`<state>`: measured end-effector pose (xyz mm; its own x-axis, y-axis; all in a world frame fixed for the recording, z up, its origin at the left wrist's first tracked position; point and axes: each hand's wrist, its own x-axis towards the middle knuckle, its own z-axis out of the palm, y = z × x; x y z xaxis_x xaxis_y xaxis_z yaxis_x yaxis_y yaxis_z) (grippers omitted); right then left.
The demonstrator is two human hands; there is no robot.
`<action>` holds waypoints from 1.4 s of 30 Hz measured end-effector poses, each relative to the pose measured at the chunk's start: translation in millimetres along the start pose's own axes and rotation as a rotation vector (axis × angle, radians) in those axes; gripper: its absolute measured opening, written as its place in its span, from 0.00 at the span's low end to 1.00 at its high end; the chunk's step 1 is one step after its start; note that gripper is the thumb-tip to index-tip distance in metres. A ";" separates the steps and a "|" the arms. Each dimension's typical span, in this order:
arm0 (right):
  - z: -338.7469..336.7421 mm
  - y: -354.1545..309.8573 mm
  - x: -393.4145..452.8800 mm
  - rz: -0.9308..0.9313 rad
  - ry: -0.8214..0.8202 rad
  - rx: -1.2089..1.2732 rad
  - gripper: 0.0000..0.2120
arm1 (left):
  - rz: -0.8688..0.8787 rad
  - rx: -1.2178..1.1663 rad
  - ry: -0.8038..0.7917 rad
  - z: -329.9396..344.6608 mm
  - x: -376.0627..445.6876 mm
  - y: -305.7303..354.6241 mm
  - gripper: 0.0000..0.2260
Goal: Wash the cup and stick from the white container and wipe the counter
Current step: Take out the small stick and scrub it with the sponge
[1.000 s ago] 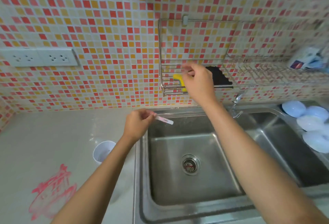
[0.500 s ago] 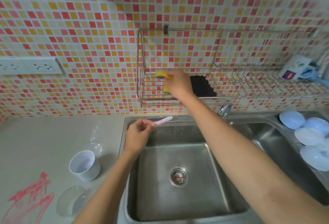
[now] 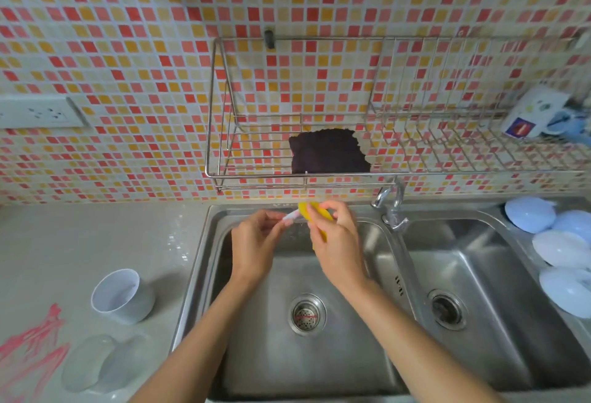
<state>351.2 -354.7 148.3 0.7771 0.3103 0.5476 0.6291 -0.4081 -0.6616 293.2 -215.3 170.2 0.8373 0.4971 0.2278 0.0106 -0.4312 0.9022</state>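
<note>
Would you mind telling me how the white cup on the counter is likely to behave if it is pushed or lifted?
The white cup looks thin-walled and holds no visible load, so it is probably light and would slide readily on the smooth counter. It narrows toward its base, so a push near the rim may tip it. It may be wet inside, so a grip could slip slightly.

Nothing can be read for certain. The divider [image 3: 398, 286] between the sink basins, just right of the right hand [image 3: 335, 242], bears a small stamped mark, too blurred to make out.
</note>
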 end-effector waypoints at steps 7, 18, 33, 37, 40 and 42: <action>2.5 17.0 2.0 0.053 0.016 0.014 0.18 | 0.045 0.083 -0.017 22.4 3.3 -4.2 0.04; 8.1 31.3 -14.4 0.155 0.001 0.041 0.18 | 0.034 0.163 -0.022 30.8 -11.0 -7.7 0.04; -5.6 24.5 -36.2 0.255 0.065 -0.027 0.22 | -0.027 0.097 0.002 27.0 -28.8 -7.4 0.05; 8.3 17.0 -35.5 0.165 0.061 -0.070 0.22 | -0.086 0.033 -0.058 20.9 -17.9 -17.1 0.04; 19.5 15.1 -36.9 0.259 0.144 -0.092 0.22 | -0.225 -0.084 -0.081 23.5 -7.6 -29.1 0.07; 26.6 14.8 -41.8 0.207 0.143 -0.133 0.22 | -0.342 -0.226 -0.081 28.8 -5.4 -30.7 0.10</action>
<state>328.5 -350.9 102.1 0.8724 0.0879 0.4809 0.4420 -0.5620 -0.6991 304.2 -226.4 130.6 0.8467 0.5183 -0.1204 0.1826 -0.0705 0.9807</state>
